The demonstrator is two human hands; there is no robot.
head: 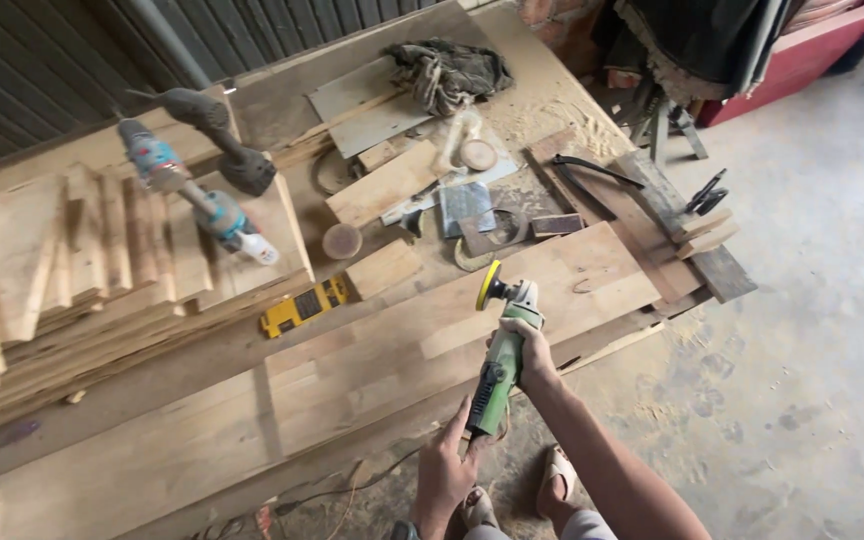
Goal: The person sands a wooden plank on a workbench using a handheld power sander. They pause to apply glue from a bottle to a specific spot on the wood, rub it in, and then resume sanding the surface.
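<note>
Green plastic grinder [500, 365], matt; raw, dusty wooden planks [352, 370]; crumpled cloth rag [447, 72]; rough concrete floor [812, 380].

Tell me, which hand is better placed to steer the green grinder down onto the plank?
Probably the right hand: it grips the green grinder mid-body near the head, above the plank. The left hand only touches its tail.

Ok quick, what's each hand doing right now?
Right hand: closed around the green angle grinder.
Left hand: fingers open, touching the grinder's rear end.
</note>
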